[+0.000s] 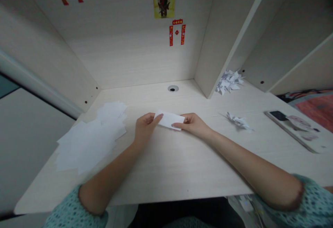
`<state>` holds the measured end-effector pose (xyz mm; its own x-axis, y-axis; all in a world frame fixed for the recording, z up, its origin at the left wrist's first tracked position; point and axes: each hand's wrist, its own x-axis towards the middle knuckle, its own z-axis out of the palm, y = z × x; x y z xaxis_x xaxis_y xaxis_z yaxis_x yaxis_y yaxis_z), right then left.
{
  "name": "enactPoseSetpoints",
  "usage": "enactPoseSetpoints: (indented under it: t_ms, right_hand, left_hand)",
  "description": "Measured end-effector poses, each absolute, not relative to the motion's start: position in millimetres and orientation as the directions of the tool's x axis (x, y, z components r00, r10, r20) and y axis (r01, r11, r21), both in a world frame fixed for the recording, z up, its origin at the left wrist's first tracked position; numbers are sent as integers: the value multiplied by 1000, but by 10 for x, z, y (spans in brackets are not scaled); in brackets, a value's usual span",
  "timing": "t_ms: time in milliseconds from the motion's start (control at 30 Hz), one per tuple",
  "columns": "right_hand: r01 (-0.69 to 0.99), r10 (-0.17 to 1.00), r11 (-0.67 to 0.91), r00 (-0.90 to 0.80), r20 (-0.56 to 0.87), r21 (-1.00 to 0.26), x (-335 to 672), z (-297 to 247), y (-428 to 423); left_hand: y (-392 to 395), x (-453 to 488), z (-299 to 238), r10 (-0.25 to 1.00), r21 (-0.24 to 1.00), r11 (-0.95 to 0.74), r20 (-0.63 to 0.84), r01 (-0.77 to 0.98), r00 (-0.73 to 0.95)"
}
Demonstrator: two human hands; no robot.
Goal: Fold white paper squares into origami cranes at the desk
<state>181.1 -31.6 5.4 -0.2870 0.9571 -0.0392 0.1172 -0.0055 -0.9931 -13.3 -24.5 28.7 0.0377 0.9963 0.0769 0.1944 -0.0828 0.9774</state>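
A small white rectangle of paper (170, 120), seemingly folded, is held between my two hands over the middle of the desk. My left hand (145, 126) pinches its left end, thumb on top. At the right end, my right hand (194, 124) grips the paper with the thumb across its lower front and the fingers behind. To the left of my left hand lies a spread pile of white paper sheets (91, 138). A folded white paper piece with pointed ends (238, 121) rests on the desk right of my right hand.
A heap of folded white paper pieces (229, 81) sits at the back right beside an upright divider panel (231, 30). At the far right lies a flat pale case with a printed figure (296, 129). A round cable hole (173, 88) is near the back of the desk (166, 169).
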Motion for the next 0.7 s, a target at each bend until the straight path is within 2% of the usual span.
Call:
enactPoseSetpoints:
  t_ms: [67,133,300,400,700]
  right_hand:
    - [158,944,28,-329,-26,-987,1751,40,-358]
    - [147,969,35,-246,-2,-989,1689,29,-394]
    - [-9,991,24,-134,25,-1000,1592,33,-444]
    - [-70,988,0,-154,11,-998,1564,64,-470]
    - [-59,973,-74,-222,-60,-995,1553,90,-476]
  left_hand:
    - [-229,-128,292,995,991,-97,95,91,25]
    - [-240,-108,284,994,994,-98,96,39,42]
    - [-317,-47,225,980,993,-27,5,111,199]
    - [-333,-41,195,984,990,1,-26,139,179]
    - [-297,-77,156,980,991,114,-101,-67,174]
